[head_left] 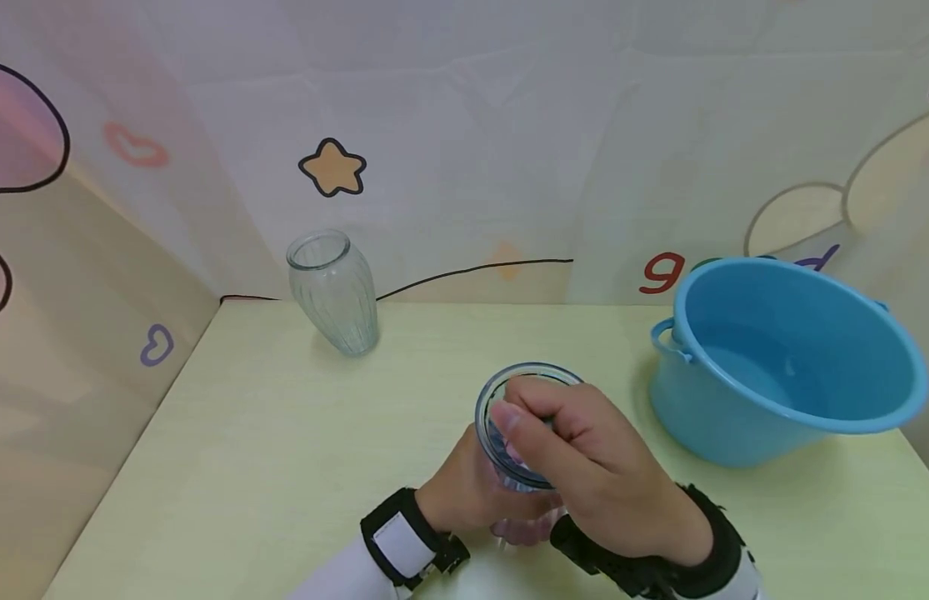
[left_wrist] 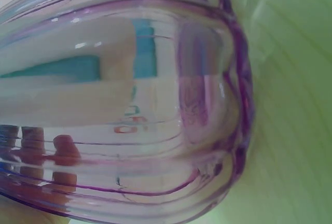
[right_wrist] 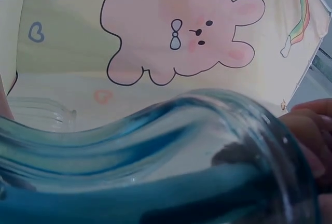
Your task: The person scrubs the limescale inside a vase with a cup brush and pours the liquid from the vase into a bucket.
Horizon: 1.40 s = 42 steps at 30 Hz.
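Left hand (head_left: pixel 475 492) grasps the tinted glass vase (head_left: pixel 492 442), near side, right of centre. Right-hand (head_left: pixel 606 475) fingers curl at its rim (head_left: pixel 535 367); any held object cannot be determined. Table surface (head_left: pixel 247 458) separates it from the clear glass vase (head_left: pixel 337 308), far left, and blue bucket (head_left: pixel 734 417), right.

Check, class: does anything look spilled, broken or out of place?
Nothing clearly stands out: no spill or crack shows. The clear ribbed glass vase appears to lean, probably from the camera's angle. The round blue plastic bucket stands on the pale yellow table, and the left hand holds the tinted transparent vase.
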Each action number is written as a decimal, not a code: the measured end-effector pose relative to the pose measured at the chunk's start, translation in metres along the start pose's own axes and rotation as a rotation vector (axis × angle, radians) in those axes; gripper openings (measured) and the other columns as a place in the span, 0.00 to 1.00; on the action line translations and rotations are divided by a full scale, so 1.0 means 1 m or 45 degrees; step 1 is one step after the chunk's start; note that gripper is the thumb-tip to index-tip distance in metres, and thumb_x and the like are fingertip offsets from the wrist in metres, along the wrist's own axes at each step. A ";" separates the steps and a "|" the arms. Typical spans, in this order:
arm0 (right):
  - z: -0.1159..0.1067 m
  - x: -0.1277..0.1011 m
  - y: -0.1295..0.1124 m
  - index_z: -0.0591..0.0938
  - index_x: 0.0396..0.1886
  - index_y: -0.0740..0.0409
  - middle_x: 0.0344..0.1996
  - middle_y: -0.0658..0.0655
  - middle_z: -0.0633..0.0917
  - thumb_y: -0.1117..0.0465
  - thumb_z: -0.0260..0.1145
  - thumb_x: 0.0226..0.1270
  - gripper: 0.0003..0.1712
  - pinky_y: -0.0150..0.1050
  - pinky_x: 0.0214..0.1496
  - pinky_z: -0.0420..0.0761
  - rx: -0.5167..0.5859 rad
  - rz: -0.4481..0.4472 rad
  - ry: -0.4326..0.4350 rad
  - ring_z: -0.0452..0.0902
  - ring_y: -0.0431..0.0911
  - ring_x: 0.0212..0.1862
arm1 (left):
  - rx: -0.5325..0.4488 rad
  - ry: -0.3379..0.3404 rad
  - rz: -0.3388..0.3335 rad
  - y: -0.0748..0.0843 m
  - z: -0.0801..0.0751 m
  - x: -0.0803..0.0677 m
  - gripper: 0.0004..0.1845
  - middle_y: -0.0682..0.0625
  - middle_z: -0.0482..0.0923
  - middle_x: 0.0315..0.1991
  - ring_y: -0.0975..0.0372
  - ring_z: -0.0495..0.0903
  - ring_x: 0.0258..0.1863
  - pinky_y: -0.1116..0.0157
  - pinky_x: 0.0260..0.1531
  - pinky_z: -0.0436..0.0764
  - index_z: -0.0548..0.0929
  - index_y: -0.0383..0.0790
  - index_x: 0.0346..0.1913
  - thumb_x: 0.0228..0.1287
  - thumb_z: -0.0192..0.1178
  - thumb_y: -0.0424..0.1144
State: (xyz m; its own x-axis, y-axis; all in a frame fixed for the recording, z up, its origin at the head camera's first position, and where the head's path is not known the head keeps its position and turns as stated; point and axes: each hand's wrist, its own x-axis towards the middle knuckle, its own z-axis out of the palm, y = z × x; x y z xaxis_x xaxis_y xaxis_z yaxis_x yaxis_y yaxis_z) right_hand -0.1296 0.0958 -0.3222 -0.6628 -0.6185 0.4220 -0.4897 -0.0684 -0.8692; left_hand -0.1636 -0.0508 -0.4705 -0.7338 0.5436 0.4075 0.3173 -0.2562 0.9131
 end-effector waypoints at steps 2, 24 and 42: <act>-0.001 0.000 0.001 0.72 0.26 0.54 0.19 0.52 0.70 0.75 0.48 0.80 0.20 0.36 0.22 0.72 -0.001 0.006 -0.024 0.71 0.46 0.26 | 0.008 -0.004 0.000 0.000 0.000 0.000 0.33 0.39 0.81 0.44 0.64 0.82 0.43 0.62 0.43 0.88 0.70 0.40 0.60 0.52 0.73 0.32; -0.002 -0.001 0.012 0.67 0.25 0.57 0.19 0.51 0.65 0.79 0.42 0.76 0.20 0.38 0.20 0.64 0.124 -0.248 0.269 0.64 0.43 0.23 | -0.014 -0.006 -0.044 0.001 -0.001 -0.001 0.39 0.39 0.79 0.54 0.61 0.81 0.51 0.58 0.54 0.87 0.66 0.46 0.67 0.55 0.76 0.35; -0.007 -0.002 0.023 0.62 0.24 0.63 0.18 0.53 0.61 0.80 0.36 0.76 0.19 0.36 0.18 0.61 0.374 -0.470 0.332 0.60 0.43 0.20 | 0.026 0.009 -0.086 0.002 -0.001 -0.001 0.40 0.41 0.81 0.58 0.60 0.82 0.55 0.57 0.61 0.84 0.67 0.46 0.68 0.53 0.76 0.37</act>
State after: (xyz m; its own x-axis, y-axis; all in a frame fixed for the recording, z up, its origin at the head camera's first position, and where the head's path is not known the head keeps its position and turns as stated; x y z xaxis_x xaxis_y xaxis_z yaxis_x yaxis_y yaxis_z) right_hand -0.1436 0.1015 -0.3417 -0.6134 -0.2997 0.7307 -0.5623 -0.4840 -0.6705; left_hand -0.1627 -0.0525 -0.4691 -0.7583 0.5534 0.3446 0.2787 -0.2027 0.9388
